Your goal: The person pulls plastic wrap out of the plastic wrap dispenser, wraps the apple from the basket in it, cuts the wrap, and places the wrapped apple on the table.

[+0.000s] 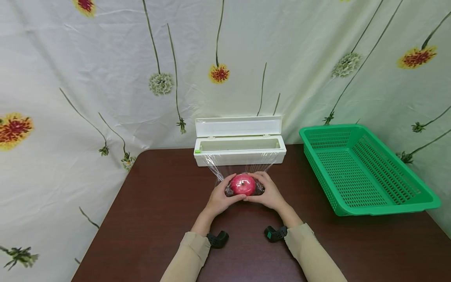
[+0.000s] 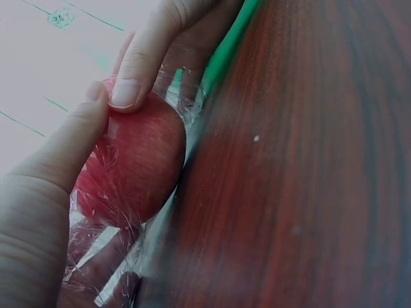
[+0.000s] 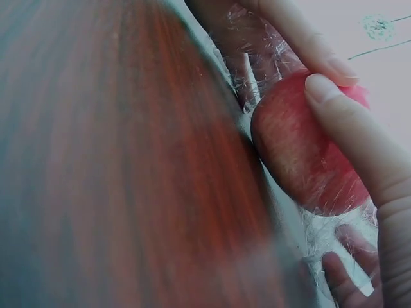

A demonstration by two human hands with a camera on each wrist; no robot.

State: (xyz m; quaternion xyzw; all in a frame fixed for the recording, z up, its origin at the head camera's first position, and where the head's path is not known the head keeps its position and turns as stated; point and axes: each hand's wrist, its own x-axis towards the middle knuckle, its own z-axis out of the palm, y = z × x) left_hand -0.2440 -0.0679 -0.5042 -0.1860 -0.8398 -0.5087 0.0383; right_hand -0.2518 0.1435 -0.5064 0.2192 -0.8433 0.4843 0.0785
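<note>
A red apple (image 1: 243,185) in clear cling film (image 1: 213,167) sits between both hands at the middle of the table. My left hand (image 1: 219,199) holds its left side, and my right hand (image 1: 270,195) holds the right side. The thumbs meet on the near face of the apple (image 2: 144,160), their tips pressed to it in both wrist views. Fingers of each hand reach round behind, partly veiled by crumpled film (image 3: 321,240). From the apple, the film stretches back to a white cling film dispenser (image 1: 240,159) with its lid raised.
A green plastic basket (image 1: 317,178) stands at the right of the dark wooden table (image 1: 158,219). Behind the table hangs a flower-printed white cloth (image 1: 123,58). Black bands with cameras (image 1: 219,239) are on both wrists.
</note>
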